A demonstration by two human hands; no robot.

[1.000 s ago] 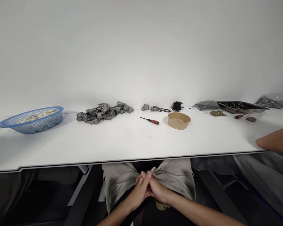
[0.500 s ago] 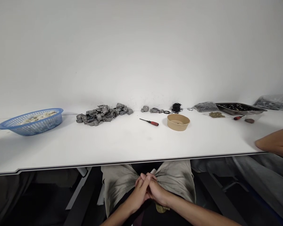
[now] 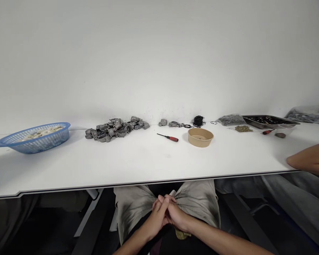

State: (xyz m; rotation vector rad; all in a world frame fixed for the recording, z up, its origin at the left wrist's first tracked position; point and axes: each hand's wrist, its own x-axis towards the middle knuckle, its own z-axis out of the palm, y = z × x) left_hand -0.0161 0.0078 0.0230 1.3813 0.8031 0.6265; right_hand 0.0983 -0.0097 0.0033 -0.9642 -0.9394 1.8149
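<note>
My left hand [image 3: 158, 214] and my right hand [image 3: 176, 214] are clasped together in my lap, fingers interlaced, below the table's front edge. Both are closed, and no object shows in them; the palms are hidden. On the white table [image 3: 138, 159] beyond them lies a screwdriver [image 3: 171, 138] with a red and black handle, its shaft pointing left. To its right stands a round tan bowl [image 3: 200, 138] with a few tiny bits inside. A heap of grey molded parts [image 3: 114, 130] lies to the left, and two similar grey parts [image 3: 163, 122] sit near the wall.
Far left is a blue basket [image 3: 46, 141] of pale pieces. Black rings [image 3: 198, 120] are stacked by the wall. Rightward are a bag of grey pieces [image 3: 231, 119], small brass-coloured pieces [image 3: 244, 129], a dark tray [image 3: 284, 125] and another screwdriver [image 3: 267, 132]. Another person's arm [image 3: 312, 157] rests at right.
My hands stay clasped in the same place. The view has shifted very slightly; nothing on the table has been moved.
</note>
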